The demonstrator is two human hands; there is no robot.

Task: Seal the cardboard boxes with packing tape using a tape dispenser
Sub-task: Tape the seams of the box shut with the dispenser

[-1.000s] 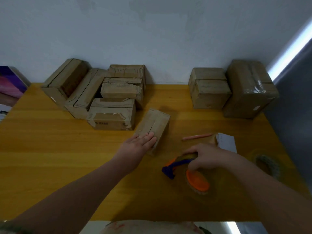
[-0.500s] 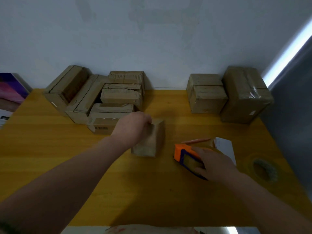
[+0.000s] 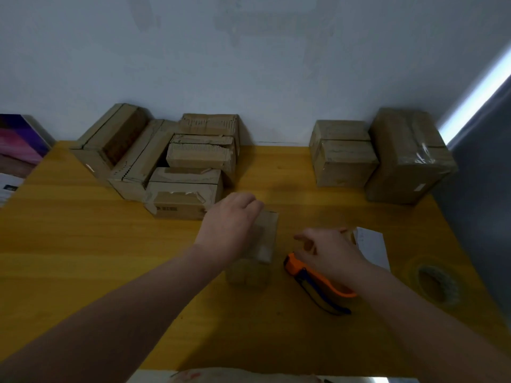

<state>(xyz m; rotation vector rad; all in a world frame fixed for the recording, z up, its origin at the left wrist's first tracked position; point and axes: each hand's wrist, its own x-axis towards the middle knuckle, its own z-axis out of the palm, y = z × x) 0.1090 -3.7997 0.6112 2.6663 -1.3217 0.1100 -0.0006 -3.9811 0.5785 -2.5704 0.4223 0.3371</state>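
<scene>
The left hand point(image 3: 229, 230) is gripping one small box point(image 3: 269, 233) at centre. The right hand point(image 3: 331, 255) is hovering over one tape dispenser point(image 3: 320, 286) at four o'clock, its grip unclear. Five boxes point(image 3: 185, 194) are sitting at ten o'clock and three more boxes point(image 3: 345, 167) at two.

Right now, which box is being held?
The small box standing alone in front, nearest the person. The left hand grips its top; the other boxes sit untouched at the back.
</scene>
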